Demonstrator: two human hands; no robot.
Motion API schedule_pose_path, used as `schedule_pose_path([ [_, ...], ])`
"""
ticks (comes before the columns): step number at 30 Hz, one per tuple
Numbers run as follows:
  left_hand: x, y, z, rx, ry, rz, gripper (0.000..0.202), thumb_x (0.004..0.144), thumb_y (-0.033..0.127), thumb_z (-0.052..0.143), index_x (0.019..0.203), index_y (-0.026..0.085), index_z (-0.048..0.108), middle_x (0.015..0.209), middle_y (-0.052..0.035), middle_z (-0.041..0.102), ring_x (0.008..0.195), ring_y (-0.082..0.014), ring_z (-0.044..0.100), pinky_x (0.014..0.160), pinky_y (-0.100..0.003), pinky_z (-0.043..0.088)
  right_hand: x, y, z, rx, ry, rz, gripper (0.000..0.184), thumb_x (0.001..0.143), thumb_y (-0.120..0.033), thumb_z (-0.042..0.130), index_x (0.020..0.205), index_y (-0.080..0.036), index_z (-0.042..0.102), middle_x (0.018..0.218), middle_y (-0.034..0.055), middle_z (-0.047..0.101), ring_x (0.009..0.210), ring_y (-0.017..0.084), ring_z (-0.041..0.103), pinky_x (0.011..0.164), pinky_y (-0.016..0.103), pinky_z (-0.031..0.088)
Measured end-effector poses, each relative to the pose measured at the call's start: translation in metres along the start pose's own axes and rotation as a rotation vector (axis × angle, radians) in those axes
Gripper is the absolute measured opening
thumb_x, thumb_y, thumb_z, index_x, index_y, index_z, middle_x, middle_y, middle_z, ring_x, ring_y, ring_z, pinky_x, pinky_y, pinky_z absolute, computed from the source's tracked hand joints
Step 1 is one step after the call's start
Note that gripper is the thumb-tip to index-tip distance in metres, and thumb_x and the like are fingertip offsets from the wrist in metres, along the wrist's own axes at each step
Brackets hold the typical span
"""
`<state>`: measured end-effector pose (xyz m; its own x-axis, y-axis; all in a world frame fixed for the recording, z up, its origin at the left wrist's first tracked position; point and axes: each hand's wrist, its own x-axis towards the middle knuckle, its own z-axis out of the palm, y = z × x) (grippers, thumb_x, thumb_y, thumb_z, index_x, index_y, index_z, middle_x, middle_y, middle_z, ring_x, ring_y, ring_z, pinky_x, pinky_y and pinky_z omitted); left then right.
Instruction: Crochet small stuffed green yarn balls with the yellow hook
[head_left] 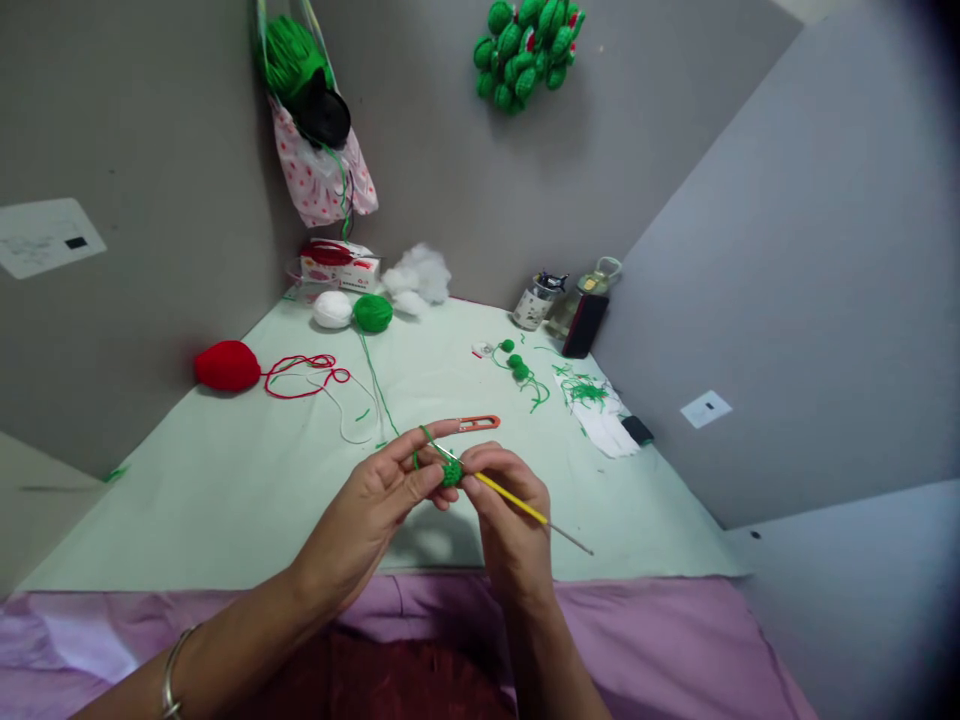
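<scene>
Between thumb and fingers, my left hand (379, 505) pinches a small green crochet piece (451, 473), its index finger stretched out with green yarn looped over it. My right hand (517, 515) grips a crochet hook (514, 500) by its yellow handle; the hook's metal tip is at the green piece, and its thin rear end points down to the right. Just past my left fingertip lies an orange snap-off cutter (480, 423). The working yarn runs back over the table to a green yarn ball (373, 313).
A white yarn ball (332, 310), white stuffing (420, 278) and a red yarn ball (228, 366) lie at the back left. Right of centre are small green balls (517, 366), green yarn scraps (587, 392), a jar (534, 302) and a dark phone (586, 326). Walls enclose the table.
</scene>
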<state>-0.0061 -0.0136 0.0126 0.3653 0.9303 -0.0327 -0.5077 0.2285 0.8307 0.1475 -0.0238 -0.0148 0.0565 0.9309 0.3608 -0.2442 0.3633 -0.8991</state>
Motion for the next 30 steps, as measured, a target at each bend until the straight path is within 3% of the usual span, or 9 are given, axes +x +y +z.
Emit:
schedule_pose_path([
  [6, -0.001, 0.000, -0.006, 0.046, 0.027, -0.005, 0.045, 0.085, 0.028, 0.083, 0.129, 0.033, 0.073, 0.091, 0.0029, 0.058, 0.084, -0.0100, 0.054, 0.083, -0.022, 0.045, 0.002, 0.001, -0.004, -0.087, 0.023, -0.072, 0.008, 0.092, -0.026, 0.073, 0.096, -0.027, 0.080, 0.087, 0.0001, 0.072, 0.082, 0.013, 0.066, 0.073, 0.024, 0.053],
  [12, -0.002, -0.002, -0.008, 0.069, 0.004, -0.002, 0.045, 0.087, 0.026, 0.079, 0.132, 0.032, 0.072, 0.090, 0.0016, 0.059, 0.076, -0.0094, 0.053, 0.071, -0.022, 0.047, 0.003, 0.001, -0.005, -0.127, -0.014, -0.068, 0.012, 0.092, -0.025, 0.073, 0.101, -0.028, 0.080, 0.090, 0.0021, 0.074, 0.080, 0.015, 0.067, 0.071, 0.029, 0.055],
  [16, -0.002, -0.004, -0.010, 0.096, 0.027, 0.020, 0.046, 0.083, 0.025, 0.082, 0.129, 0.032, 0.074, 0.092, -0.0003, 0.060, 0.078, -0.0121, 0.052, 0.061, -0.020, 0.048, 0.004, -0.002, -0.005, -0.226, 0.020, -0.145, 0.013, 0.094, -0.025, 0.071, 0.099, -0.029, 0.081, 0.094, 0.0032, 0.074, 0.085, 0.016, 0.066, 0.075, 0.031, 0.054],
  [25, -0.002, 0.001, -0.009, 0.164, 0.048, 0.054, 0.034, 0.087, 0.031, 0.080, 0.121, 0.034, 0.079, 0.091, 0.0013, 0.058, 0.060, -0.0047, 0.049, 0.053, -0.017, 0.045, 0.006, -0.004, 0.001, -0.007, 0.025, -0.122, 0.015, 0.100, -0.028, 0.061, 0.097, -0.024, 0.075, 0.094, 0.0029, 0.076, 0.070, 0.013, 0.066, 0.069, 0.030, 0.055],
  [30, -0.004, 0.002, -0.009, 0.190, 0.061, 0.061, 0.031, 0.088, 0.030, 0.079, 0.119, 0.033, 0.079, 0.090, 0.0021, 0.057, 0.060, -0.0044, 0.050, 0.054, -0.016, 0.046, 0.004, -0.009, 0.000, -0.106, 0.009, -0.155, 0.018, 0.102, -0.029, 0.057, 0.095, -0.022, 0.072, 0.091, 0.0038, 0.074, 0.071, 0.014, 0.067, 0.070, 0.032, 0.056],
])
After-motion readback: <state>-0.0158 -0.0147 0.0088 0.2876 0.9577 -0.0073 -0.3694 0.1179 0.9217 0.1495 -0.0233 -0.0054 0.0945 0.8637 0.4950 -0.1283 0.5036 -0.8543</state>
